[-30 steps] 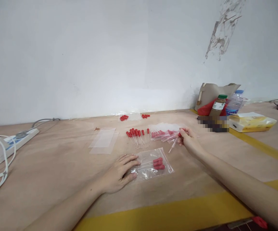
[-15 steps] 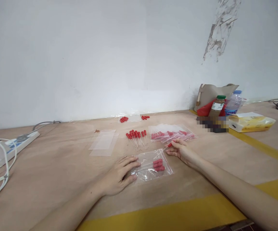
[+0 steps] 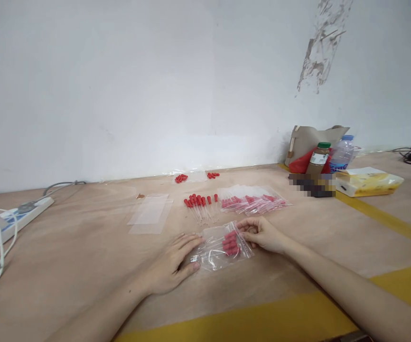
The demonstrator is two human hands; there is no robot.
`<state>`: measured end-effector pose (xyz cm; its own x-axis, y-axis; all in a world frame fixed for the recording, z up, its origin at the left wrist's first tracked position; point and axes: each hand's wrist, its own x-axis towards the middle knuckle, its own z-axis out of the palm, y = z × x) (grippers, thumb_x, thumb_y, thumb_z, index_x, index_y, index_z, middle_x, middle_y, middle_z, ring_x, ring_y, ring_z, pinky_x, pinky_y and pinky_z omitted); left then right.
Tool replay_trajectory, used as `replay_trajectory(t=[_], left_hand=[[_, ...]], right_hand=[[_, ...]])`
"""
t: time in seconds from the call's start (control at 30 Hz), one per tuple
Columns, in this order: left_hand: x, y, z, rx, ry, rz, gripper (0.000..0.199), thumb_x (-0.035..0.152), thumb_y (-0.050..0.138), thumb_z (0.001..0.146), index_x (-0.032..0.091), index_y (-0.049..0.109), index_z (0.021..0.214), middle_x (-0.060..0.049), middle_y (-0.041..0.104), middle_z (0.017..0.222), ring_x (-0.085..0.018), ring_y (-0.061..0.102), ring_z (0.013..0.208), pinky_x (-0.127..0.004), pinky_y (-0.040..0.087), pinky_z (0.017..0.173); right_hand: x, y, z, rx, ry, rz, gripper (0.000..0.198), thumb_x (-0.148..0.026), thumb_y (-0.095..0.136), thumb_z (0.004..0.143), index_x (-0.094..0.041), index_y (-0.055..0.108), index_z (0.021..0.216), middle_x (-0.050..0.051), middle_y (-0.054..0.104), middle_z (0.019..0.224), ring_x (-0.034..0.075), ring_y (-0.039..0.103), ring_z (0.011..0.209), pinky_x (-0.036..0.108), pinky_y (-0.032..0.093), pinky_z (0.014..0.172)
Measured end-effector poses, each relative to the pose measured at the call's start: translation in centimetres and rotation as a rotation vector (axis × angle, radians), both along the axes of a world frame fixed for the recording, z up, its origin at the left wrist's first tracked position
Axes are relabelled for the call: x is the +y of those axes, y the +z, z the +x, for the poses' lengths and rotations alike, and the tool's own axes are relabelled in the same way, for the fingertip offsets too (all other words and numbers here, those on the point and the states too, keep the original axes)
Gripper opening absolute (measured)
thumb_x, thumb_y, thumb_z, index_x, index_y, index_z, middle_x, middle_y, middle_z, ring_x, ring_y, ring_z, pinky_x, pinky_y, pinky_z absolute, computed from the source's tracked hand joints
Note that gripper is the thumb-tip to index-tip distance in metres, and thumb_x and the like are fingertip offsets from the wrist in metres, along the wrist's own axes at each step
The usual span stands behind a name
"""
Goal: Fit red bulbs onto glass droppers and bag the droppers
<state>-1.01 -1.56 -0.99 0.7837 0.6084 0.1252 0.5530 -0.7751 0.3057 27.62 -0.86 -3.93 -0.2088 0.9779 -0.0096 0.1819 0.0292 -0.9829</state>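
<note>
A clear zip-lock bag [image 3: 214, 259] lies flat on the table between my hands. Inside it are several glass droppers with red rubber bulbs [image 3: 231, 244], bulbs toward the right-hand mouth. My left hand [image 3: 172, 263] rests flat, fingers stretched and thumb apart, its tips on the bag's left edge. At the mouth's upper corner, my right hand [image 3: 260, 234] is closed, fingertips pinching the bag's edge; part of the grip is hidden. Behind the bag, several loose droppers [image 3: 200, 202] lie with bulbs away from me. To their right are overlapping filled bags [image 3: 253, 199].
Flat empty bags [image 3: 150, 213] lie at left of the loose droppers. Loose red bulbs [image 3: 181, 178] sit near the wall. A power strip [image 3: 31, 218] with white cables is far left. Right stand a bottle with a green cap [image 3: 318, 159] and a yellow tissue pack [image 3: 369, 181].
The dropper that my right hand held at the bag's mouth is now inside with the others. My right hand has moved slightly left and down onto the bag's edge; my left hand stays.
</note>
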Motion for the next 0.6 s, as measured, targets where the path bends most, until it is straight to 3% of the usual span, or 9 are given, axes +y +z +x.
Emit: replay_trajectory(t=[0.2, 0.3, 0.4, 0.6], left_hand=[[0.0, 0.1, 0.1, -0.006, 0.001, 0.004, 0.045, 0.036, 0.038, 0.088, 0.026, 0.03, 0.132, -0.004, 0.038, 0.134, -0.021, 0.032, 0.123, -0.042, 0.026, 0.103], [0.1, 0.1, 0.1, -0.009, -0.013, 0.011, 0.044, 0.035, 0.038, 0.089, 0.026, 0.032, 0.131, -0.004, 0.039, 0.133, -0.021, 0.032, 0.123, -0.043, 0.027, 0.103], [0.2, 0.0, 0.0, 0.003, -0.019, 0.016, 0.042, 0.036, 0.039, 0.089, 0.028, 0.035, 0.13, -0.003, 0.037, 0.135, -0.022, 0.032, 0.124, -0.043, 0.028, 0.102], [0.3, -0.3, -0.2, 0.044, -0.015, 0.023, 0.043, 0.038, 0.037, 0.089, 0.028, 0.034, 0.131, -0.004, 0.033, 0.137, -0.023, 0.029, 0.125, -0.044, 0.027, 0.102]], right_hand=[[-0.4, 0.6, 0.0, 0.094, 0.196, -0.047, 0.037, -0.039, 0.067, 0.063, -0.012, 0.059, 0.087, 0.004, 0.064, 0.076, 0.007, 0.052, 0.053, 0.02, 0.041, 0.049], [-0.4, 0.9, 0.4, 0.033, 0.213, -0.112, 0.038, -0.041, 0.065, 0.065, -0.013, 0.058, 0.09, 0.001, 0.062, 0.066, 0.006, 0.049, 0.045, 0.016, 0.031, 0.037], [0.1, 1.2, 0.9, -0.098, 0.125, -0.122, 0.036, -0.041, 0.061, 0.067, -0.014, 0.057, 0.09, -0.002, 0.057, 0.055, 0.005, 0.043, 0.037, 0.016, 0.022, 0.032], [3.9, 3.3, 0.6, -0.486, -0.173, 0.331, 0.012, -0.026, 0.057, 0.068, -0.014, 0.059, 0.067, 0.001, 0.06, 0.061, 0.01, 0.053, 0.056, 0.02, 0.039, 0.051]])
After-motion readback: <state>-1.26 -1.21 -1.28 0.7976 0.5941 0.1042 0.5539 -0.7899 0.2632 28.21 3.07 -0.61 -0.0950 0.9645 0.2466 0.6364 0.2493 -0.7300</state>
